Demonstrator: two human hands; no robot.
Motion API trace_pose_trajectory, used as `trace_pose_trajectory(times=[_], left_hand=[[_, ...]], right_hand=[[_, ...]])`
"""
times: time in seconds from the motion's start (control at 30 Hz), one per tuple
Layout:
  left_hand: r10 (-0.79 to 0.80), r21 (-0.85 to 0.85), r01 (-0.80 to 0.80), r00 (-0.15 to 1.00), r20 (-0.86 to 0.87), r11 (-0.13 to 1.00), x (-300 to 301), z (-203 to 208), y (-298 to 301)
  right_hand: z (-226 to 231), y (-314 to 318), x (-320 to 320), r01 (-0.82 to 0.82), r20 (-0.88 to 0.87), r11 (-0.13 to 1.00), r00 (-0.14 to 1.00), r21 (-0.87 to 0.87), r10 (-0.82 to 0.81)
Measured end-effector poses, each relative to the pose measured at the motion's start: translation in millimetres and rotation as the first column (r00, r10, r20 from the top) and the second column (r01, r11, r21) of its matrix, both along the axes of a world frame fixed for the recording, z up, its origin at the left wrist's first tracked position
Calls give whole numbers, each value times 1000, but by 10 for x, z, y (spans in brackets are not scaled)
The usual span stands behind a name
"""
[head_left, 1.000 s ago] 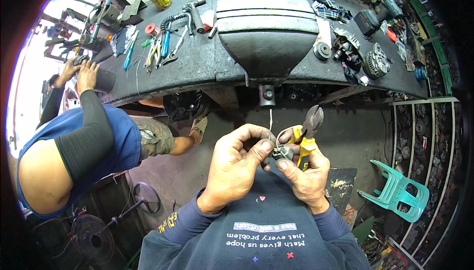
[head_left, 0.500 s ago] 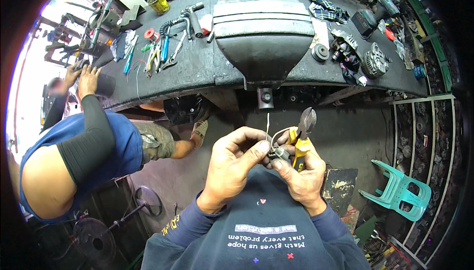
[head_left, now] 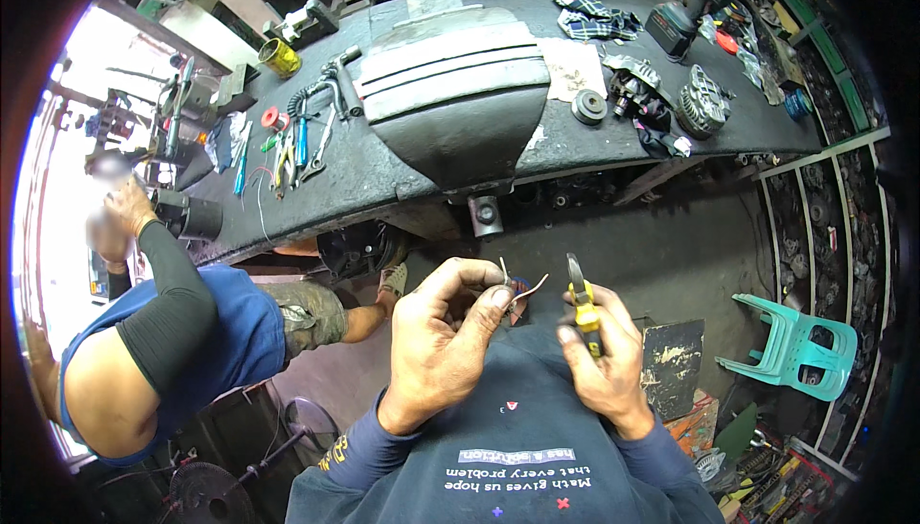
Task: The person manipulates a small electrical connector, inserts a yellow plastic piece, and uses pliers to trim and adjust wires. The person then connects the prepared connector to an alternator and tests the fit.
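My left hand (head_left: 436, 347) is closed in a pinch, thumb against forefinger, on a small part with wires. One short pale wire stands up at the fingertips, and a longer brownish wire (head_left: 533, 292) bends out to the right. Most of the part is hidden behind the fingers. To the right, my right hand (head_left: 606, 361) is wrapped round yellow-handled cutting pliers (head_left: 586, 313), dark jaws pointing up. The pliers stand apart from the wires. Both hands are in front of my dark shirt, below the bench edge.
A big grey vise (head_left: 455, 102) overhangs the black workbench (head_left: 383, 174). Hand tools and a hammer (head_left: 349, 83) lie left of it; a pulley (head_left: 589, 107) and an alternator (head_left: 704, 102) lie right. Another person (head_left: 182, 332) works at far left. A turquoise stool (head_left: 800, 347) stands at right.
My hands have drawn apart: the right has moved away with the pliers, leaving the wired part in the left. The view has shifted. The other person's hands have moved.
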State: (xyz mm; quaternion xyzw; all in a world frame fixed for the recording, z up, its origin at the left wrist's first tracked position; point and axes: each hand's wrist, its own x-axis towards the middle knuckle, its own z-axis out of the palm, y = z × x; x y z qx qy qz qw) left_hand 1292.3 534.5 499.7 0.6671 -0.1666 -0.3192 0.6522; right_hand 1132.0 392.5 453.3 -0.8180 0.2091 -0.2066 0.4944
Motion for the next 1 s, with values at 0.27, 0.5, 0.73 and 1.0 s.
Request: trace_pose_trajectory(times=[0.27,0.5,0.73,1.0], left_hand=[[-95,109,49,882,462,993,-87,-10,-279],[-63,85,18,825,561,996,-117,29,-429],[-56,95,0,812,580,995,-71,10,-418],[0,25,-17,832,555,1000,-59,-79,-433]], right_hand=[[484,-288,-83,-139,-192,888,980,-438,58],[463,-375,-62,-150,-206,872,977,-466,58],[420,-468,-11,-256,-285,855,949,-451,134],[378,-561,48,-325,-169,945,934,-40,314]])
